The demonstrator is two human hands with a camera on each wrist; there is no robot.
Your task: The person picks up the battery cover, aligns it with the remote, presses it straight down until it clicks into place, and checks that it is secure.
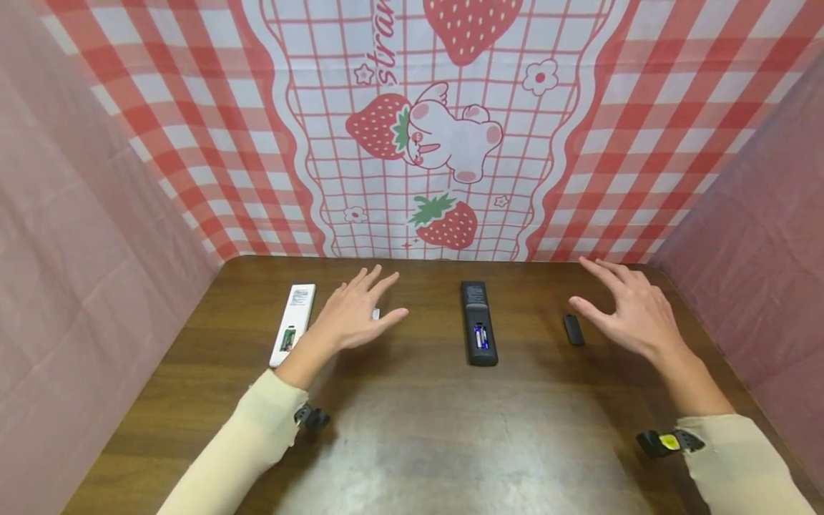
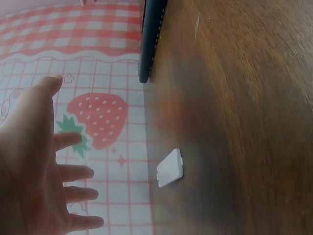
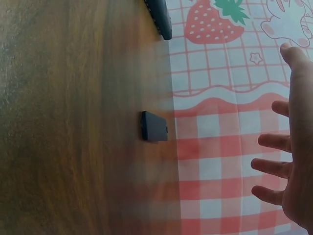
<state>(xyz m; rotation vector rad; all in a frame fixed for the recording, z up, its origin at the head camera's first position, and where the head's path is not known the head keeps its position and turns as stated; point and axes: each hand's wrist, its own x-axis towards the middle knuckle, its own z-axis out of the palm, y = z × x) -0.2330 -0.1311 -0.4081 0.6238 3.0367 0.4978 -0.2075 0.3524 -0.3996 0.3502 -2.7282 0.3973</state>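
While left fingers (image 1: 385, 284) and right fingers (image 1: 603, 276) spread, small covers (image 2: 170, 169) (image 3: 155, 128) lie near, seemingly below

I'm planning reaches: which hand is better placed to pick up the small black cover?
Probably the right hand: it hovers beside the black cover, while the left hand is beyond the black remote, nearer the white piece.

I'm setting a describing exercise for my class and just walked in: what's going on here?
A person's left hand hovers open near a white battery cover, and the right hand near a black battery cover; neither holds anything. On the wooden table, the white remote control and black remote control lie back up, their battery compartments open, with blue batteries showing in the black one.
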